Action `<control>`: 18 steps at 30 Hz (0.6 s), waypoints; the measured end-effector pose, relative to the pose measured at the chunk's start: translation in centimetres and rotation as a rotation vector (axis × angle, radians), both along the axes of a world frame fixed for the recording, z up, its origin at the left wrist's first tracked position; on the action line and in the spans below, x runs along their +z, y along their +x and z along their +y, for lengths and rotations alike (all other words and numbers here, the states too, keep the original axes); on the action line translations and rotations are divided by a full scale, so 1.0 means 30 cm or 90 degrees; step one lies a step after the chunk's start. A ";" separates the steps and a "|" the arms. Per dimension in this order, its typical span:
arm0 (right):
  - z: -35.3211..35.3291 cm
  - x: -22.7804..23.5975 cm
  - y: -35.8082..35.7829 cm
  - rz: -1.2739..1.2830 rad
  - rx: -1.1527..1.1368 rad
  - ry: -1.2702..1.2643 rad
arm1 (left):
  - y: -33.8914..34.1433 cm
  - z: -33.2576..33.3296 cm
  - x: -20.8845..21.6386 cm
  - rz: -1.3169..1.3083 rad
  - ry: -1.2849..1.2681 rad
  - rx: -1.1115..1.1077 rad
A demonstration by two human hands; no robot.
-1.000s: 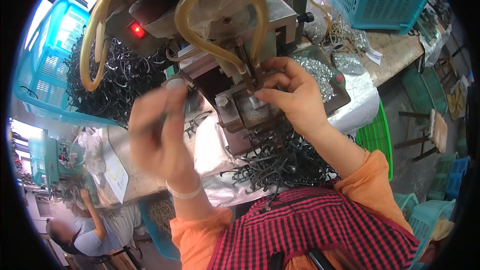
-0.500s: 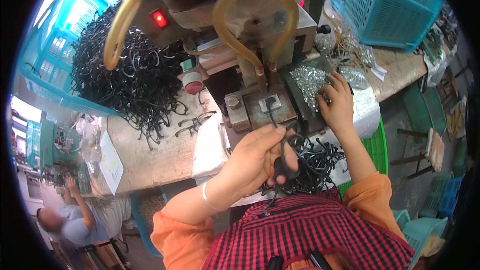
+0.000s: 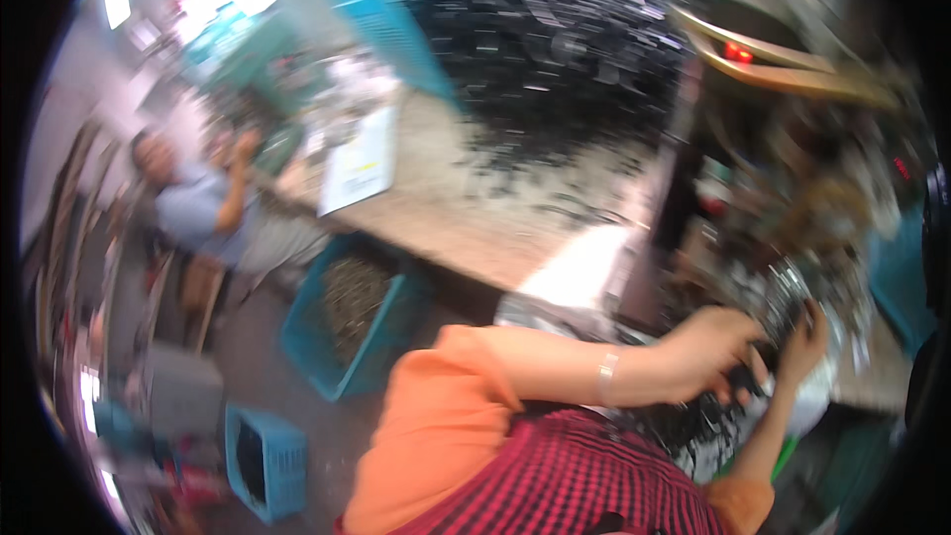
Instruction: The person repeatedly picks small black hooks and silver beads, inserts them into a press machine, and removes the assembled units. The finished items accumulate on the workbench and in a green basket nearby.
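My left hand (image 3: 715, 352) is closed around some thin black curved pieces (image 3: 743, 377). Just to its right, my right hand (image 3: 804, 345) is beside the heap of small shiny metal parts (image 3: 785, 299); blur hides its fingertips and anything between them. More black curved pieces (image 3: 698, 424) are heaped below my left hand, close to the checked apron. The bench machine (image 3: 684, 168), with a yellow hose (image 3: 792, 79) and a red light, stands beyond my hands, badly smeared by motion.
A big pile of black curved pieces (image 3: 555, 35) spills from a blue basket (image 3: 381, 25) onto the wooden bench (image 3: 475, 208). Below the bench edge stands a blue bin (image 3: 342, 322) of scraps; another blue crate (image 3: 265, 461) is on the floor. A co-worker (image 3: 203, 203) sits at far left.
The whole view has swung left, so the machine and my hands now appear farther right, blurred. My left hand keeps its hold on the black pieces; my right stays by the metal parts.
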State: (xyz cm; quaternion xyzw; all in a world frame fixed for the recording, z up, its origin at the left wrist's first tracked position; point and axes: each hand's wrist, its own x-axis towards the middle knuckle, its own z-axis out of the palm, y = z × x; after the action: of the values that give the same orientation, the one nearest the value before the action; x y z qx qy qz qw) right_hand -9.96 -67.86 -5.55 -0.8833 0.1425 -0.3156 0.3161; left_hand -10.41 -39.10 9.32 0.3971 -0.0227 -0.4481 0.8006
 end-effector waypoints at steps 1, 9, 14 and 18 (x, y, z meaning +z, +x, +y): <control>-0.017 -0.032 0.007 -0.015 0.001 -0.005 | -0.010 0.023 -0.014 -0.056 -0.052 -0.005; 0.047 0.063 -0.003 0.018 0.061 0.127 | 0.255 0.416 -0.095 -1.059 0.828 0.543; 0.111 0.059 0.071 -0.024 0.111 0.188 | 0.461 0.543 -0.569 -1.023 1.153 0.467; 0.095 0.061 0.002 -0.003 0.101 0.148 | 0.497 0.575 -0.625 -1.030 1.183 0.411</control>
State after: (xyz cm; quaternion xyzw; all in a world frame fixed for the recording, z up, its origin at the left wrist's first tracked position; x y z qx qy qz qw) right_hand -9.91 -65.02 -3.72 -0.8485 0.1067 -0.2733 0.4405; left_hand 4.50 -21.85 -9.43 0.9524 -0.0843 0.2883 0.0521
